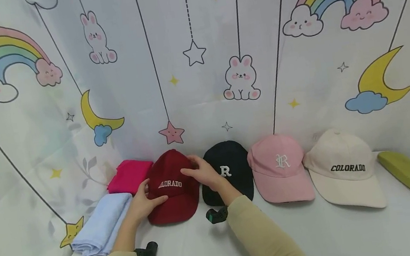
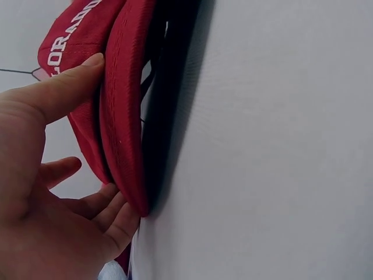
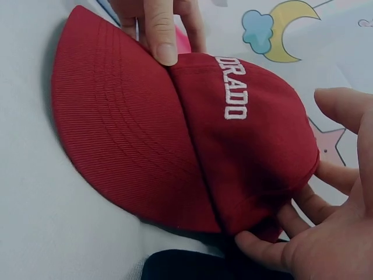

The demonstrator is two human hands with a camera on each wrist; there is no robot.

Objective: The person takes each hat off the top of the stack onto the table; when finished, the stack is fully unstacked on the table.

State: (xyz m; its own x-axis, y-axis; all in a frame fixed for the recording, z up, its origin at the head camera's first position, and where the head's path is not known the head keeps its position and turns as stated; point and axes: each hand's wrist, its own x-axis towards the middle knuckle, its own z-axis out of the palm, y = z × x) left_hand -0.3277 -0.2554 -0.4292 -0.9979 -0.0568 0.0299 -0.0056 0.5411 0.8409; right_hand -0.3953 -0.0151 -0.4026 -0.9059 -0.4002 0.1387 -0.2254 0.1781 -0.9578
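A dark red baseball cap (image 1: 172, 188) with white COLORADO lettering sits on the white table, brim toward me. My left hand (image 1: 141, 203) holds its left side. In the left wrist view the thumb (image 2: 87, 67) presses where brim and crown meet, while the fingers (image 2: 119, 219) touch the brim's side edge. On the cap's other side is my right hand (image 1: 205, 173). Seen from the right wrist, its fingers (image 3: 303, 210) reach around the side and back of the crown, and its thumb (image 3: 338, 108) stands apart from the cloth.
Right of the red cap stand a black cap (image 1: 228, 189), a pink cap (image 1: 282, 182), a cream cap (image 1: 341, 175) and a green glasses case (image 1: 409, 172). On the left lie a folded light blue cloth (image 1: 102, 223) and a bright pink folded cloth (image 1: 129, 175). A patterned curtain (image 1: 199, 85) hangs behind.
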